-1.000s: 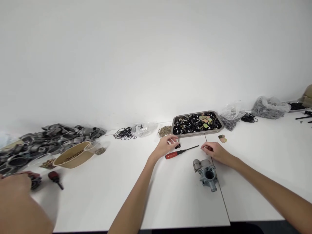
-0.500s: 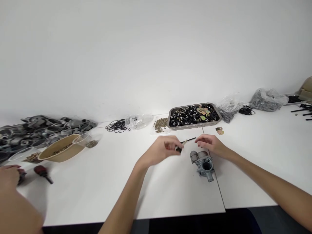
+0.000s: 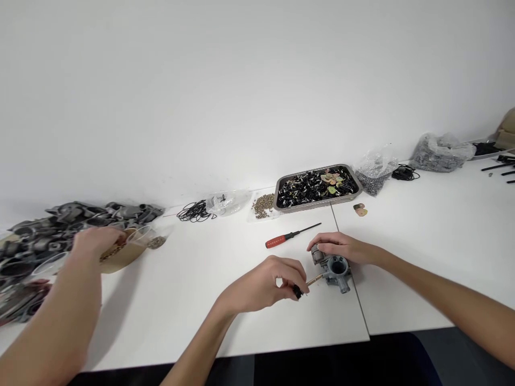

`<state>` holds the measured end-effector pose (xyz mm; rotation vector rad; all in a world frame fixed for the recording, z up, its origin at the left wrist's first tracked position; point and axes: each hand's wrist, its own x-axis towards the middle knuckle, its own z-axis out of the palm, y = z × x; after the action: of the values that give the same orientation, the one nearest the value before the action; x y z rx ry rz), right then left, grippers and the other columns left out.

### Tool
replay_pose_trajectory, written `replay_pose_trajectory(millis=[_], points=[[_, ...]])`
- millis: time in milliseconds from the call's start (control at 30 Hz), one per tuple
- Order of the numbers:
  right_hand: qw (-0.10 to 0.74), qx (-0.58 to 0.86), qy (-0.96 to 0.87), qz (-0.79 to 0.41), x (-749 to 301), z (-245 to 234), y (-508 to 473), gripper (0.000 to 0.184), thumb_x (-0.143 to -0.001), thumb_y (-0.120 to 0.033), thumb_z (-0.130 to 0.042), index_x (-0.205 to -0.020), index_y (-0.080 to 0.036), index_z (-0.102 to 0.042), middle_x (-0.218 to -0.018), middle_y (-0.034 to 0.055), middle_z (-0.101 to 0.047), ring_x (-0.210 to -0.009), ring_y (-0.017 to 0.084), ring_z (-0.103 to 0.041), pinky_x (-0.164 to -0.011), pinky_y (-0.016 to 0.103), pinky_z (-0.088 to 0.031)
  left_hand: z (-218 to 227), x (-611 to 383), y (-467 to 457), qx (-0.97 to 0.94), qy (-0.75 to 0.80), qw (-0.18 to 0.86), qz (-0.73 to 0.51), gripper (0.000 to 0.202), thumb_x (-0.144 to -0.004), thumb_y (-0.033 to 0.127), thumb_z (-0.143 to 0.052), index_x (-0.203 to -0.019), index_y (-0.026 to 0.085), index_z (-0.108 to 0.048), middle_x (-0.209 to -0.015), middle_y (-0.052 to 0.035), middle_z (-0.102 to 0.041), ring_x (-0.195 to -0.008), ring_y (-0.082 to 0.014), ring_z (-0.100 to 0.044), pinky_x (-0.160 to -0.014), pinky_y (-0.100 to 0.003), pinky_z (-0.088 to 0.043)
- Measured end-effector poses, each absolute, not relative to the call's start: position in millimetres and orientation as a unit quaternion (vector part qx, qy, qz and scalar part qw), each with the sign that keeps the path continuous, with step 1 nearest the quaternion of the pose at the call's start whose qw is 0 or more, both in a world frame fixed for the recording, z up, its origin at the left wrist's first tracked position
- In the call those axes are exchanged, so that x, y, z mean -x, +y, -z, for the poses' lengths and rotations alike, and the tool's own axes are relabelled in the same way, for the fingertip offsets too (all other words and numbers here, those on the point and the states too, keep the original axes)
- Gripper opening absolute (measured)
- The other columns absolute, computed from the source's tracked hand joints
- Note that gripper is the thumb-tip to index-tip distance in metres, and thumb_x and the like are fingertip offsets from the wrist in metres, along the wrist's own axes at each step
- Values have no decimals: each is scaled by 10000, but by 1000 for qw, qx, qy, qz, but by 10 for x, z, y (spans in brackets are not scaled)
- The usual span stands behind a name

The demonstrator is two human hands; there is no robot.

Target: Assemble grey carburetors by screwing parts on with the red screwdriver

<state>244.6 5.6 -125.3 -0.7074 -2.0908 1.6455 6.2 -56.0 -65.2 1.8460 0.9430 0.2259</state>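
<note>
A grey metal carburetor [image 3: 337,271] sits on the white table, its round bore facing me. My right hand [image 3: 341,247] lies over its back and left side, fingers closed around it. Between the thumb and fingers of my left hand [image 3: 277,284] is a small black part with a brass-coloured rod [image 3: 298,291]. The rod points right, its tip at the carburetor's left side; whether it touches or has entered I cannot tell. Just behind my hands lies a red-handled screwdriver [image 3: 281,239] with a black shaft.
A metal tray [image 3: 317,205] of black parts stands at the back, beside small brass pieces [image 3: 264,205] and loose plates [image 3: 360,210]. At left, a co-worker's hand [image 3: 98,239] reaches into a tan bin [image 3: 124,258] before a heap of grey castings [image 3: 72,220]. Filled plastic bags [image 3: 440,153] lie right.
My left hand has come nearer and lower, bringing the rod to the carburetor. My right hand has settled onto the carburetor. The co-worker's hand has gone to the tan bin.
</note>
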Motion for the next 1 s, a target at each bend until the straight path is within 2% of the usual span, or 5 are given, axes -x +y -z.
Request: replay_pose_trajectory(millis=[267,400,533,767,1000], points=[[207,254,-737,-591,-2419,1256,35,402,-974,-512,-399,-1103,-191,-605,-1054,50,-580,-968,147,-526,-879,283,-389,687,-111,-539,-816,385,430,-41,257,-799,62,-482,-878,190,-690,-971,-48,-592,-714,-87,-577,-628,-216,-460],[205,255,-733,-596,-2416,1230,27,390,-972,-501,-406,-1100,-190,-605,-1054,52,-581,-984,157,-521,-877,284,-388,589,-169,-484,-833,435,341,19,278,-742,39,-615,-961,197,-548,-1004,-15,-569,-697,-82,-529,-547,-204,-372],[204,262,-731,-596,-2413,1226,22,398,-975,-510,-397,-1109,-199,-607,-1030,43,-580,-921,144,-513,-837,274,-387,479,-220,-424,-868,430,240,66,255,-737,102,-720,-852,188,-509,-927,20,-591,-668,-90,-486,-575,-229,-307],[214,271,-720,-602,-2408,1248,36,416,-972,-527,-400,-1076,-201,-636,-976,33,-580,-880,135,-517,-818,263,-401,431,-253,-410,-901,401,141,86,194,-765,209,-745,-760,175,-554,-723,36,-591,-599,-105,-471,-639,-269,-318],[232,276,-719,-594,-2403,1268,42,431,-973,-520,-387,-1036,-176,-639,-956,49,-588,-858,138,-521,-834,263,-421,479,-216,-438,-921,375,90,52,314,-822,170,-664,-576,160,-470,-554,45,-498,-515,-100,-442,-646,-274,-338]])
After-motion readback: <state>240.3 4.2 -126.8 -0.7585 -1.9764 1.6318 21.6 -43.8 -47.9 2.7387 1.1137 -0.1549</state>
